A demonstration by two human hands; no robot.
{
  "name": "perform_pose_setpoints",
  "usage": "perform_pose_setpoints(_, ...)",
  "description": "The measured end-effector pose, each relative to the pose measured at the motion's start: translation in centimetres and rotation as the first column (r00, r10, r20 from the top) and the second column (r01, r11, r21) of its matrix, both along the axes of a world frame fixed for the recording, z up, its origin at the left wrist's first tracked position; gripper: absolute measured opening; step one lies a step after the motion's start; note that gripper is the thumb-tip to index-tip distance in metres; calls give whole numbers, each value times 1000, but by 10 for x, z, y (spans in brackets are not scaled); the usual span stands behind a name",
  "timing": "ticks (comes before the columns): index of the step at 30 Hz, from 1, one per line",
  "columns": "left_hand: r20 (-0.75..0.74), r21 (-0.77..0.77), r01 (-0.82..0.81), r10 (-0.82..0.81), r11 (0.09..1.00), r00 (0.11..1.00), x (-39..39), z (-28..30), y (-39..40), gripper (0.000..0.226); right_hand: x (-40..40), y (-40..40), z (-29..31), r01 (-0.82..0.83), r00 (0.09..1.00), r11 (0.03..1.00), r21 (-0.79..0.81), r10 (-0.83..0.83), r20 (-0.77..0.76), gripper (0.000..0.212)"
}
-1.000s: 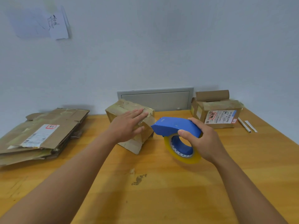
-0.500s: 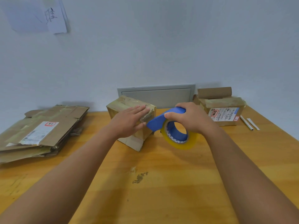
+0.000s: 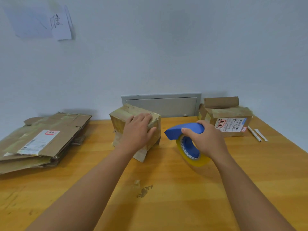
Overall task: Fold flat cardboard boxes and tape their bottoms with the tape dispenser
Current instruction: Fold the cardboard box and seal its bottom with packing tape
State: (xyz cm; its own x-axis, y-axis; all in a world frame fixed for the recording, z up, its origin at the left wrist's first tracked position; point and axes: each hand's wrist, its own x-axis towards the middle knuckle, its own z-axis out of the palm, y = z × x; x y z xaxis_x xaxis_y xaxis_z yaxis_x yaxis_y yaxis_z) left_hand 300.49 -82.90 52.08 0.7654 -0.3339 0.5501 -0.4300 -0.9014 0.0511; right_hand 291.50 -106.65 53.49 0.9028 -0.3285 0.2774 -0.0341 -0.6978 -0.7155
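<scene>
Left hand (image 3: 139, 130) flat on folded box (image 3: 124, 117), fingers straight, covering box top. Right hand (image 3: 206, 139) grips blue tape dispenser (image 3: 183, 130), hiding its handle; flat box stack (image 3: 41, 139) cut off at frame's left.

We find a plain packing room: bare wooden table (image 3: 166, 205), stacked flattened cartons (image 3: 41, 139), white wall (image 3: 166, 47) with handwritten note (image 3: 56, 22).

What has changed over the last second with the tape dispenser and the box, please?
The right hand carried the tape dispenser up against the box, then drew it back off toward the right. Its grip did not change. The left hand kept pressing flat on the box top.
</scene>
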Motion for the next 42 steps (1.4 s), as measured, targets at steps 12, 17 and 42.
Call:
perform_pose_setpoints(12,-100,-27,151,-152,988,983,-36,19,33,55,-1,16,8,20,971,983,183,-63,232,88)
perform_pose_setpoints(17,-165,-15,271,-270,962,949,-58,23,64,53,-2,39,10,-34,947,958,283,-60,314,92)
perform_pose_setpoints(42,-265,-78,162,-177,984,948,-52,30,83,48,-1,54,11,-111,894,915,387,-79,442,88)
